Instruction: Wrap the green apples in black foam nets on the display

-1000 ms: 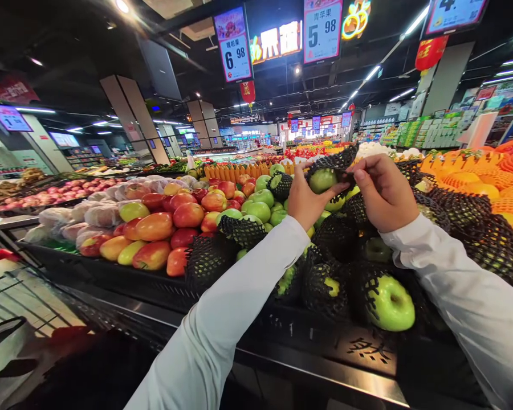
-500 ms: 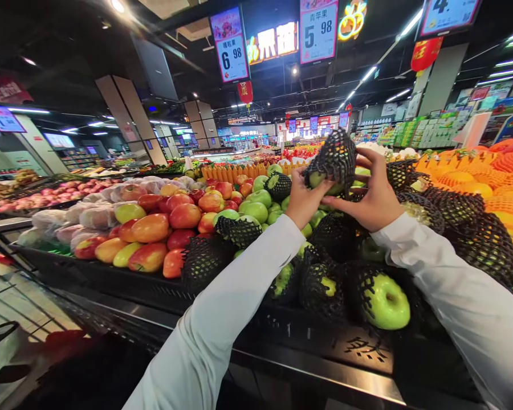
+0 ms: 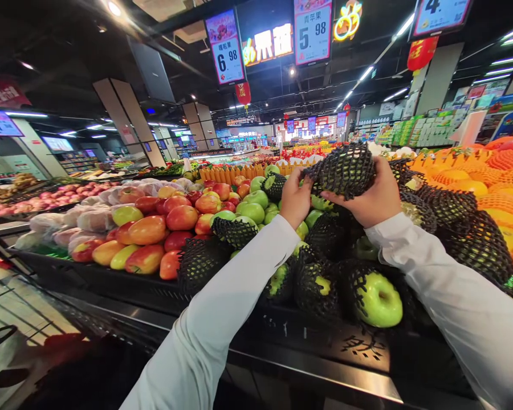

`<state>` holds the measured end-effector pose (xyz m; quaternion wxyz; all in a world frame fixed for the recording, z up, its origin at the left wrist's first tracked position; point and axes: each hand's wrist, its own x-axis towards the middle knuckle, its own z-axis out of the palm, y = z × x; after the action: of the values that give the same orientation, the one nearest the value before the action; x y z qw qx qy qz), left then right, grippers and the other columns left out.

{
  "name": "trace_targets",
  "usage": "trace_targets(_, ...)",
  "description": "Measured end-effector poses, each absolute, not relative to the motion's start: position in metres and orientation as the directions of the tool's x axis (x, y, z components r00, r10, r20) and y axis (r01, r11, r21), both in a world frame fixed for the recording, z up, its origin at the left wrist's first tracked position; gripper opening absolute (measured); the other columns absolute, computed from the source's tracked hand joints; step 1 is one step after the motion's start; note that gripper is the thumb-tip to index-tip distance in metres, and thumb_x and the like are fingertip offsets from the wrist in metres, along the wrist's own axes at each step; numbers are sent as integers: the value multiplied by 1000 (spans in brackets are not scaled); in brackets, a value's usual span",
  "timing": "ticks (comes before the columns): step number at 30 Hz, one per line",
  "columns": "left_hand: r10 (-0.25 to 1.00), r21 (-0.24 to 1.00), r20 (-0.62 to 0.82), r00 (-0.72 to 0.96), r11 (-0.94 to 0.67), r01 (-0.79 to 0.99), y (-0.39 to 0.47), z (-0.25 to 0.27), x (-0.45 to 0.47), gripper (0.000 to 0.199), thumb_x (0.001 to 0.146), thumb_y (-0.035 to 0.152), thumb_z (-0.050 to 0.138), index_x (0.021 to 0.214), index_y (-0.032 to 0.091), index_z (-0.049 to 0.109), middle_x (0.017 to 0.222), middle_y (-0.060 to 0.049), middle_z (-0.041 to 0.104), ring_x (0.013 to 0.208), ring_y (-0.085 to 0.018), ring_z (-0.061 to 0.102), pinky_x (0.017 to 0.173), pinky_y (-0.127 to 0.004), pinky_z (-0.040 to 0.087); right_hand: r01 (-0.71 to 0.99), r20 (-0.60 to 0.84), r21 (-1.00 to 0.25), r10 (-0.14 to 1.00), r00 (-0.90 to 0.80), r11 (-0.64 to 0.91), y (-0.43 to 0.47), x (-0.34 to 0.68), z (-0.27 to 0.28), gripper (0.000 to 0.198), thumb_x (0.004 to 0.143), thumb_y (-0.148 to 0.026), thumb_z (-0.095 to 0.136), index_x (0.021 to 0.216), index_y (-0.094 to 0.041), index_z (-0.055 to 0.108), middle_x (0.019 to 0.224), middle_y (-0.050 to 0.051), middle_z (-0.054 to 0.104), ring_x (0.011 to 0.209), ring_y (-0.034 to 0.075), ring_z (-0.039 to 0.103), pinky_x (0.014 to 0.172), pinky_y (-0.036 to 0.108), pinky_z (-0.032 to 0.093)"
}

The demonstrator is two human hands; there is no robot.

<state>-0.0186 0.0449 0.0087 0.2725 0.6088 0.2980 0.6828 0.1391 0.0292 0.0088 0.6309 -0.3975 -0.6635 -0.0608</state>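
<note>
A green apple in a black foam net is held up between my hands above the fruit display. My right hand is closed round its right side and underside, with the thumb below it. At the net's left end, my left hand is closed in a pinch on the net's edge. Green shows through the mesh. Below and around my hands lie several green apples, some bare and some in black nets. One netted apple at the front shows its bare green top.
Red and yellow apples are piled to the left, with bagged fruit beyond. Orange-netted fruit stands at the right. The display's metal front edge runs below my arms. A wire cart is at the lower left.
The netted apple has tipped from upright to lying sideways and come slightly lower. My right hand has closed round it, while my left has shifted to the net's left end.
</note>
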Motion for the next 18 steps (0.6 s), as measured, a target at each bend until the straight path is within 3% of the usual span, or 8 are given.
trace_targets(3, 676, 692, 708, -204, -722, 11, 42, 10, -20, 25, 94, 21, 50, 68, 19, 49, 67, 3, 48, 68, -11, 51, 71, -23, 47, 685, 883, -425, 437, 171, 592, 30, 143, 9, 82, 45, -51, 88, 109, -17, 51, 111, 13, 63, 102, 31, 59, 94, 52, 45)
trace_targets(6, 698, 715, 689, -194, -699, 25, 36, 11, -20, 28, 92, 15, 45, 64, 19, 46, 62, 4, 43, 62, -11, 48, 66, -23, 43, 751, 947, -277, 302, 108, 599, 28, 147, 12, 77, 52, -48, 82, 116, -19, 50, 115, 12, 62, 107, 34, 57, 94, 53, 43)
trace_targets(11, 795, 802, 584, -165, -597, -40, 34, 16, -22, 23, 89, 15, 35, 79, 20, 56, 85, -1, 62, 74, -14, 58, 58, -23, 42, 740, 990, -99, 140, 7, 665, 16, 147, 18, 56, 71, -31, 63, 124, -27, 46, 120, 7, 56, 114, 31, 54, 98, 54, 44)
trace_targets(14, 728, 722, 663, -173, -683, -108, 34, 19, -25, 19, 92, 29, 41, 88, 20, 58, 98, -4, 64, 87, -16, 61, 71, -27, 48, 742, 992, -47, 119, -45, 669, 11, 144, 20, 62, 64, -19, 62, 124, -27, 49, 123, 9, 51, 119, 32, 51, 102, 54, 44)
trace_targets(18, 642, 651, 759, 108, -745, -143, 29, 15, -22, 38, 82, 54, 64, 103, 23, 60, 112, -4, 64, 111, -21, 59, 99, -35, 45, 703, 974, -8, 165, -156, 711, 5, 141, 23, 60, 68, -17, 61, 125, -31, 49, 129, 8, 51, 124, 31, 50, 106, 53, 43)
